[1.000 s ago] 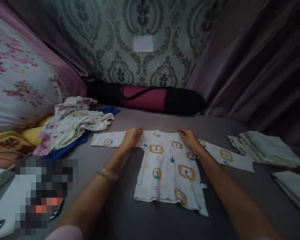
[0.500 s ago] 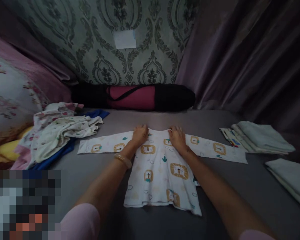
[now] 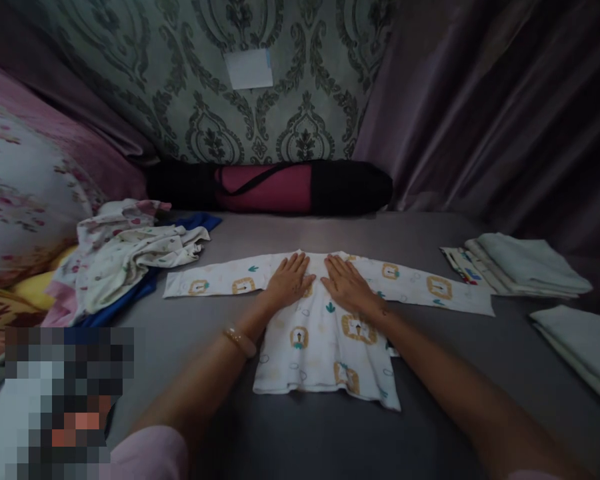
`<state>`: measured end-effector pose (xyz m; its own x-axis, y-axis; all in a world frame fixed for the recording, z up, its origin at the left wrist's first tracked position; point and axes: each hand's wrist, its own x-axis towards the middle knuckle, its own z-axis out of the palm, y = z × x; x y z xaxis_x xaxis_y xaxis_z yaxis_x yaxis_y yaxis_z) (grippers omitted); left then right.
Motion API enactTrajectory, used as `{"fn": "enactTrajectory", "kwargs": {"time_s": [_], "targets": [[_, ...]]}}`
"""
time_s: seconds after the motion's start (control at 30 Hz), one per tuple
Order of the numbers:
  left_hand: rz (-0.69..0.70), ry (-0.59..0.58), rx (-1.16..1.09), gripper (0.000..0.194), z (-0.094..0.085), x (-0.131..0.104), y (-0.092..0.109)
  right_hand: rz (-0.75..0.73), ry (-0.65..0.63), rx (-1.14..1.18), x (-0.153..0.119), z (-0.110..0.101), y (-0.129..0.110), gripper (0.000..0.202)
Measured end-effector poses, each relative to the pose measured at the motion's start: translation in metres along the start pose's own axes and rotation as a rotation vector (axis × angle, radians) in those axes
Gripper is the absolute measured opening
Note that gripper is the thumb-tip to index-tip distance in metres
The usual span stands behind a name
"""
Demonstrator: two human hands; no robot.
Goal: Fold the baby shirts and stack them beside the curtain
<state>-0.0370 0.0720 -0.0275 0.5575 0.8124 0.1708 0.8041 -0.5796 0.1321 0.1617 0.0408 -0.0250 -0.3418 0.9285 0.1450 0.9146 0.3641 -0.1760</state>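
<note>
A white long-sleeved child's shirt [image 3: 325, 360] with a lion print lies spread out on the grey sheet, its sleeves stretched to both sides and its neckline at the far end. My left hand [image 3: 291, 279] rests flat on the upper left chest of the shirt, fingers extended. On the upper right chest lies my right hand [image 3: 347, 283], also flat with its fingers stretched out. Both hands touch the cloth without gripping it, and a narrow strip of shirt shows between them. A bangle [image 3: 240, 341] circles my left wrist.
Rumpled clothes [image 3: 130, 257] lie in a heap at the left, by a floral pillow [image 3: 25, 173]. Folded cloths [image 3: 530, 263] are stacked at the right, with another folded cloth [image 3: 580, 347] nearer. A black and pink long bag [image 3: 265, 188] lies along the patterned wall.
Both hands have let go of the shirt's shoulder edges beside the neckline. They have moved inward, closer together, and now lie flat on the chest. The view has shifted slightly.
</note>
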Motion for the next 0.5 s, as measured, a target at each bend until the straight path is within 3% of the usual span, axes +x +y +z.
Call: {"fn": "enactTrajectory", "kwargs": {"time_s": [0.13,0.23,0.33,0.4,0.5], "targets": [[0.012,-0.086,-0.092,0.057,-0.008,0.003,-0.009,-0.019,-0.059,0.091,-0.005,-0.019,0.016,0.057],[0.044,-0.024,-0.188,0.052,-0.02,-0.009,-0.008,0.023,0.073,0.266,-0.028,-0.04,0.024,0.048],[0.095,0.074,-0.292,0.041,-0.039,-0.042,0.0,0.184,0.199,0.459,-0.071,-0.059,0.026,0.036],[0.088,0.085,-0.337,0.033,-0.053,-0.07,0.005,0.291,0.131,0.574,-0.106,-0.067,0.026,0.029],[-0.078,0.047,-0.341,0.03,-0.072,-0.111,0.01,0.388,0.0,0.699,-0.154,-0.072,0.018,0.026]]}}
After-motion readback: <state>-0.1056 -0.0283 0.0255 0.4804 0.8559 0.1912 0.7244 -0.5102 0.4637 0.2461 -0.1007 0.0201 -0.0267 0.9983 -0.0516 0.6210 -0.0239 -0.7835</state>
